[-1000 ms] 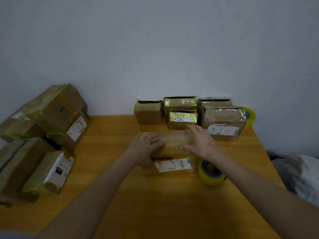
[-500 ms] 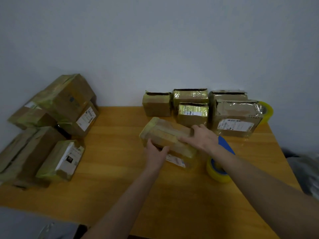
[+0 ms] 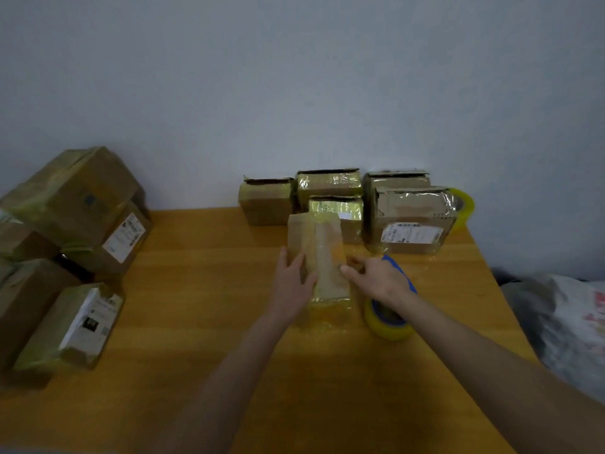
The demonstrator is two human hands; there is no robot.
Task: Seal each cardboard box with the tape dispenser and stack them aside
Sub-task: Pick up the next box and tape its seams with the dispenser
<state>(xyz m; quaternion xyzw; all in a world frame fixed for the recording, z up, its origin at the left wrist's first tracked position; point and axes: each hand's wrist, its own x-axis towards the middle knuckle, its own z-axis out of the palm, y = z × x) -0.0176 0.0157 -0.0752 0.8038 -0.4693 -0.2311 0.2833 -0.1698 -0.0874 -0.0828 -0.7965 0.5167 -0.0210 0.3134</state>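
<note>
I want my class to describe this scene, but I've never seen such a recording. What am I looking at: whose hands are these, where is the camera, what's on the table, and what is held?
There is no machine here. A person works with bare hands, and a camera worn on their head looks down at them. A row of boxes stands at the back of the wooden table, and a pile of boxes sits at the left. A tape roll lies beside the right hand. The left hand rests on a box in the middle, and the right hand pinches its edge.
</note>
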